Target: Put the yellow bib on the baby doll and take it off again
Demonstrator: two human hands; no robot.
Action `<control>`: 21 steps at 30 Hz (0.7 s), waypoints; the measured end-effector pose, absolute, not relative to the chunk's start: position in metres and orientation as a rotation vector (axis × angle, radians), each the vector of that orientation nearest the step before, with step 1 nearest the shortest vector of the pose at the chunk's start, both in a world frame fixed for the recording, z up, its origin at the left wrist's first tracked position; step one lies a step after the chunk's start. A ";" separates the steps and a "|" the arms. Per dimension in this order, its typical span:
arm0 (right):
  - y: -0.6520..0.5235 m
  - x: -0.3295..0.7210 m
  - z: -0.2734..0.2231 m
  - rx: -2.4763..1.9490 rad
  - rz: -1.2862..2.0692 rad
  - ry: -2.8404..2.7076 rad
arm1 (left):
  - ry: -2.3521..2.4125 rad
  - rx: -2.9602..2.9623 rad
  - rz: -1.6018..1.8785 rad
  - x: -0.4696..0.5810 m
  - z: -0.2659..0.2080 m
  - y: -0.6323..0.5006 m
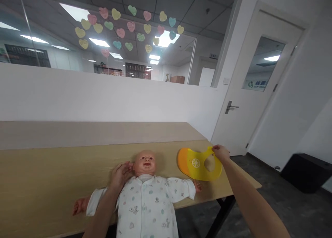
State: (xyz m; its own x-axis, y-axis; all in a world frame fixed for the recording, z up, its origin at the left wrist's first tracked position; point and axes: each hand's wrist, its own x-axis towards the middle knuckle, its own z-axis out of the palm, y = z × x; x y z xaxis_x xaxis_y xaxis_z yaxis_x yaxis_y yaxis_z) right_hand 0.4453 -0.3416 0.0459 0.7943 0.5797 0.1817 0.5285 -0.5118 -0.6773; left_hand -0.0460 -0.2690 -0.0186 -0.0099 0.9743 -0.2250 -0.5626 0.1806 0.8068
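A baby doll (144, 203) lies face up on the wooden table, in a white patterned outfit with both arms spread. My left hand (121, 174) is beside the doll's head (144, 163), its fingers extended and the tips at the ear; whether they press on it I cannot tell. To the right of the doll is a yellow silicone bib (192, 165) with an orange pocket end, a white citrus-slice print and a round neck opening. My right hand (220, 152) pinches the bib's neck strap at its upper right. The bib's lower edge is close to the doll's hand (197, 186).
The wooden table (38, 182) ends at a right edge near my right forearm. Behind it are a lighter tabletop (103, 132) and a white wall under a window with heart-shaped notes. A door (249, 93) and a black box (307, 172) stand to the right.
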 end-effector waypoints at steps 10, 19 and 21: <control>-0.363 0.468 0.023 -2.437 -0.002 -0.852 | 0.909 0.595 1.331 -0.046 -0.017 -0.270; -0.419 0.470 -0.033 -2.524 -0.015 -0.773 | 0.901 0.610 1.340 -0.047 -0.020 -0.269; -0.428 0.469 -0.041 -2.526 -0.087 -0.759 | 0.909 0.608 1.340 -0.047 -0.020 -0.269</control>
